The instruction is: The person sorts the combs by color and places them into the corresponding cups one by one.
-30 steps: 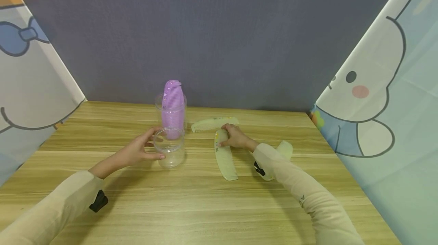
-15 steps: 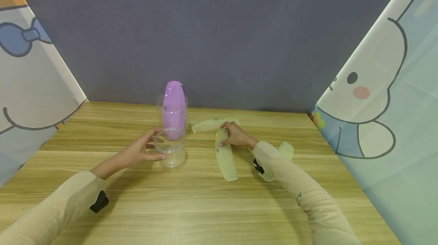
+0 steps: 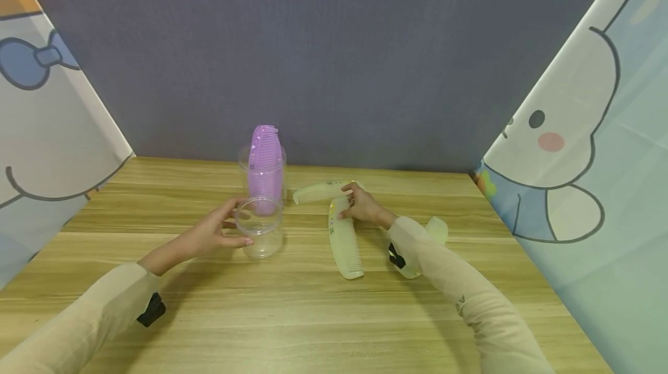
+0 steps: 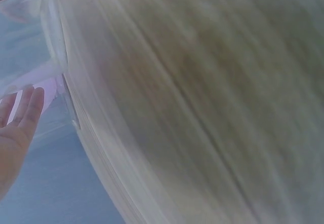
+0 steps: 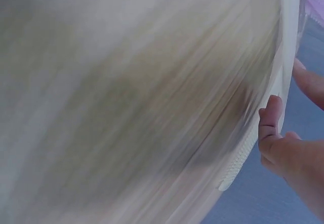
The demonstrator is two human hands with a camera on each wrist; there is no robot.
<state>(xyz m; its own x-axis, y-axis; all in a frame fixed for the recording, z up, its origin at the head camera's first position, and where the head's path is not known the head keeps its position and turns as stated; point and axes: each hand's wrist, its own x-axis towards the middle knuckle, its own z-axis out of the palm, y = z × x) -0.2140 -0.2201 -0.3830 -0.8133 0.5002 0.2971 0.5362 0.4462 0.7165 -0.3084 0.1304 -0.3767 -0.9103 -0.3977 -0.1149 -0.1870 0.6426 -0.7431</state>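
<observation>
My left hand (image 3: 211,232) holds a short clear plastic cup (image 3: 263,249) from its left, thumb in front and fingers behind. In the left wrist view, straight fingers (image 4: 33,107) show beside clear plastic. Behind this cup, a second clear cup (image 3: 243,160) holds upright purple combs (image 3: 266,156). To the right, my right hand (image 3: 366,209) pinches the far end of a pale green comb (image 3: 345,252) that points toward me. A second green comb (image 3: 315,192) lies crosswise beyond it. A third green comb (image 3: 437,229) is partly hidden under my right forearm.
All of this stands on a wooden table (image 3: 250,327) with a dark grey wall (image 3: 334,61) at its back edge. Cartoon-printed sheets flank it on the left (image 3: 47,130) and right (image 3: 590,188). Each wrist carries a small black clip (image 3: 151,309).
My right hand has shifted slightly to the right at the far end of the green comb. My left hand and the cup keep their place.
</observation>
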